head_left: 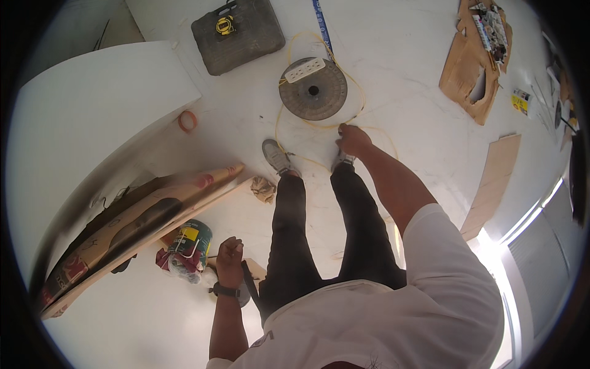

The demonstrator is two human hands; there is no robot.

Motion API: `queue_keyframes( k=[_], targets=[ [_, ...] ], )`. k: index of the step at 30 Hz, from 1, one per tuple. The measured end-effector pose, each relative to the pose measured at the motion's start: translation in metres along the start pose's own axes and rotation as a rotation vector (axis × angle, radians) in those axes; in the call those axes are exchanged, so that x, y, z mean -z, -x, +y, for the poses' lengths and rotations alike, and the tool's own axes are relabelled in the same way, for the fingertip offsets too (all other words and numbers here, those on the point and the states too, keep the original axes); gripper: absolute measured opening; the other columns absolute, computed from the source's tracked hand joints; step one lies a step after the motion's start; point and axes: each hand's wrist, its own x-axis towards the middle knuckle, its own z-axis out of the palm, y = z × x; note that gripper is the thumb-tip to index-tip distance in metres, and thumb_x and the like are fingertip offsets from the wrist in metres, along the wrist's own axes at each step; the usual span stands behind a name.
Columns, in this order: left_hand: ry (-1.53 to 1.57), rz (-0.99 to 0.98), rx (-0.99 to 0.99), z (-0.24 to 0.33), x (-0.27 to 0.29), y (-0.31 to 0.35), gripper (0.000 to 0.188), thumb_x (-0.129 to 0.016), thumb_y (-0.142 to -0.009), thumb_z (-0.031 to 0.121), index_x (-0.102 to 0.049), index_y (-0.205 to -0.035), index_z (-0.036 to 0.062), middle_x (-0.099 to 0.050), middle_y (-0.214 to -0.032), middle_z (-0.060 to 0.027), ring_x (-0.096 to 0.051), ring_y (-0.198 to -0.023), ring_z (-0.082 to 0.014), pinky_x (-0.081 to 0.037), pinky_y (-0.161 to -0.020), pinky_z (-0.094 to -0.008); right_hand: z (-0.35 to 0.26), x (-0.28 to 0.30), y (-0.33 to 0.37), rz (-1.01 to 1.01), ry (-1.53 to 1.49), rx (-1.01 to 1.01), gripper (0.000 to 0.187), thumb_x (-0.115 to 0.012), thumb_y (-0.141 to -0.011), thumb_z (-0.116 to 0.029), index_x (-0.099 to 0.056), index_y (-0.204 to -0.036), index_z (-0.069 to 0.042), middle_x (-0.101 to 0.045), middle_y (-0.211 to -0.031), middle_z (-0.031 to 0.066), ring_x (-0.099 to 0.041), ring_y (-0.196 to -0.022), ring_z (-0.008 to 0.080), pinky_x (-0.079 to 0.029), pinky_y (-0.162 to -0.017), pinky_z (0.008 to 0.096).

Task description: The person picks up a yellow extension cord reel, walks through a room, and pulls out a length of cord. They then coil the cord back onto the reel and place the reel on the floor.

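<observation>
My right hand (354, 141) is stretched forward over my right shoe, its fingers curled together. Whatever is at those fingertips is too small to make out. Just beyond it lies a round grey cable reel (329, 101) with a white multi-socket power strip (305, 71) on top. A thin yellow cord (364, 98) loops around the reel and passes close to my right fingertips. My left hand (230, 253) hangs beside my left leg, loosely closed, with a dark band on its wrist. Nearest to it stands a green bucket (190, 238) with a yellow label.
A black tool case (238, 35) carries a yellow tape measure (225, 25). An orange tape roll (187, 122) lies near a large white curved panel (104, 92). Long cardboard (166, 212) leans at left; torn cardboard (460, 77) lies at right. A crumpled brown paper (263, 190) is beside my left leg.
</observation>
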Motion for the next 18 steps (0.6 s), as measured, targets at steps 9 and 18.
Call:
queue_keyframes(
  k=[9, 18],
  targets=[
    [-0.095, -0.073, 0.205, -0.034, 0.005, -0.048, 0.039, -0.068, -0.099, 0.012, -0.058, -0.133, -0.0031, -0.072, -0.119, -0.0118, -0.068, -0.11, -0.0182, -0.052, -0.098, -0.0327, -0.113, -0.063, -0.156, 0.544, 0.445, 0.001, 0.053, -0.069, -0.089, -0.024, -0.046, -0.13, 0.001, -0.056, -0.134, 0.024, -0.056, -0.126, 0.0408, -0.037, -0.112, 0.0611],
    [0.028, -0.243, 0.086, -0.005, -0.04, -0.061, 0.039, -0.067, -0.101, 0.01, -0.054, -0.134, -0.0053, -0.07, -0.122, -0.0164, -0.068, -0.112, -0.0212, -0.053, -0.1, -0.0345, -0.092, -0.017, -0.149, 0.406, 0.201, 0.003, 0.049, -0.07, -0.086, -0.022, -0.052, -0.126, -0.001, -0.068, -0.116, 0.021, -0.061, -0.118, 0.041, -0.045, -0.104, 0.0529]
  ],
)
